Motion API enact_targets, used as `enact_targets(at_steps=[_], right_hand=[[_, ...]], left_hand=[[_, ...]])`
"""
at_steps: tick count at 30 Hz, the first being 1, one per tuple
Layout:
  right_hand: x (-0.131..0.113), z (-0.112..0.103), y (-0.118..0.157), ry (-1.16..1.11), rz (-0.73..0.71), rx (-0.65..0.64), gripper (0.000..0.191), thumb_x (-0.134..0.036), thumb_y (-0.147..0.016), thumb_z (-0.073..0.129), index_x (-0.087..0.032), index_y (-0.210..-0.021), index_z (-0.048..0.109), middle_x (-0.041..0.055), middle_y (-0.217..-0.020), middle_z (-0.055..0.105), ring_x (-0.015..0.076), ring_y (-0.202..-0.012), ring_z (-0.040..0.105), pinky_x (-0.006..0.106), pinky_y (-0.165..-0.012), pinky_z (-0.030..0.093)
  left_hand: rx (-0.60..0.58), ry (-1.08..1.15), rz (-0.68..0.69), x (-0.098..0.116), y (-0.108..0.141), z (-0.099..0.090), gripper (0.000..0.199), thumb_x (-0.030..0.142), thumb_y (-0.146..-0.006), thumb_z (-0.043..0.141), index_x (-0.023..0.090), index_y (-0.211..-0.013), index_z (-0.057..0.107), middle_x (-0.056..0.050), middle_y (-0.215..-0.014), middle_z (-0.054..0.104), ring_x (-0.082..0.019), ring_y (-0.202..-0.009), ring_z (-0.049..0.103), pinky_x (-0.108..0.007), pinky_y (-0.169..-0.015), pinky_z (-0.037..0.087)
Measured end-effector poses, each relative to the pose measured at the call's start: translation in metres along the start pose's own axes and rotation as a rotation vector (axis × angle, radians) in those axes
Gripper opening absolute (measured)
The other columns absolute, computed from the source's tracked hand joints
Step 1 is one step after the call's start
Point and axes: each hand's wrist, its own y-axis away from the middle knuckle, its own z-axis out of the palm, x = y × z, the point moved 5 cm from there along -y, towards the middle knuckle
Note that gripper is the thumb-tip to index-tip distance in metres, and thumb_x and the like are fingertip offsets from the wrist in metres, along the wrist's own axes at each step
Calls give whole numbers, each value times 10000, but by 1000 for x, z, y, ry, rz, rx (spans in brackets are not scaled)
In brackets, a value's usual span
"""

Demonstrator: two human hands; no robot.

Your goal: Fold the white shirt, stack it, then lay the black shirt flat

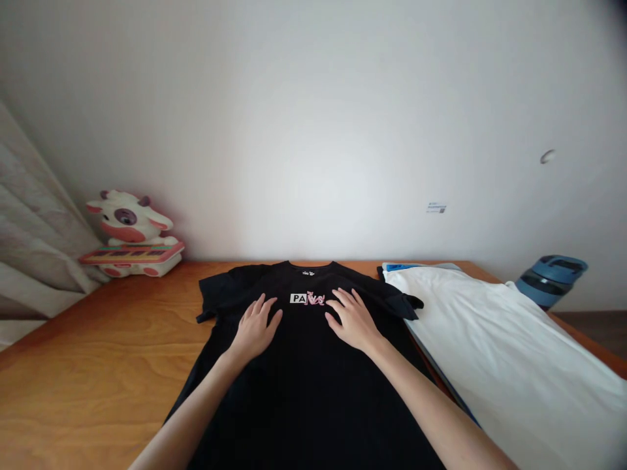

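Observation:
A black T-shirt (304,378) lies spread out on the wooden table, its collar toward the wall and a white-and-pink print on its chest. My left hand (255,329) rests on the left chest area, fingers spread and holding nothing. To the right of the print, my right hand (353,320) lies on the fabric with its fingers apart, also holding nothing. The left sleeve is laid out flat on the table. The right sleeve looks bunched at its end and overlaps the edge of a white garment (490,339).
Beneath the white garment, blue and dark fabric edges show. A blue bottle (551,281) stands at the right edge. At the back left of the wooden table (98,372) sits a cow-shaped toy keyboard (132,235). A wall rises behind; a curtain (34,228) hangs at left.

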Motion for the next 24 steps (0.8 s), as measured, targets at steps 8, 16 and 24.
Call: enact_targets(at_steps=[8, 16, 24], right_hand=[[8, 33, 14, 56, 229, -231, 677, -622, -989, 434, -231, -1542, 440, 157, -1645, 316, 346, -1537, 236, 586, -1218, 159], [0, 6, 5, 23, 169, 10, 362, -326, -1051, 385, -212, -1094, 726, 89, -1166, 737, 220, -1093, 667, 341, -987, 455], [108, -43, -6, 402, 627, -146, 347, -355, -976, 567, -124, -1215, 667, 218, -1214, 676, 352, -1143, 627, 397, -846, 482]], left_hand=[[-113, -494, -168, -47, 29, -16, 780, 691, -926, 422, 214, -1543, 435, -179, -1649, 311, -352, -1537, 251, -571, -1217, 213], [-86, -511, -207, -86, 46, -59, 728, 663, -920, 436, 213, -1488, 514, -155, -1601, 423, -361, -1496, 343, -583, -1182, 294], [0, -467, -10, -55, 20, -40, 535, 478, -988, 419, 189, -1402, 597, -139, -1517, 533, -325, -1394, 489, -485, -1146, 384]])
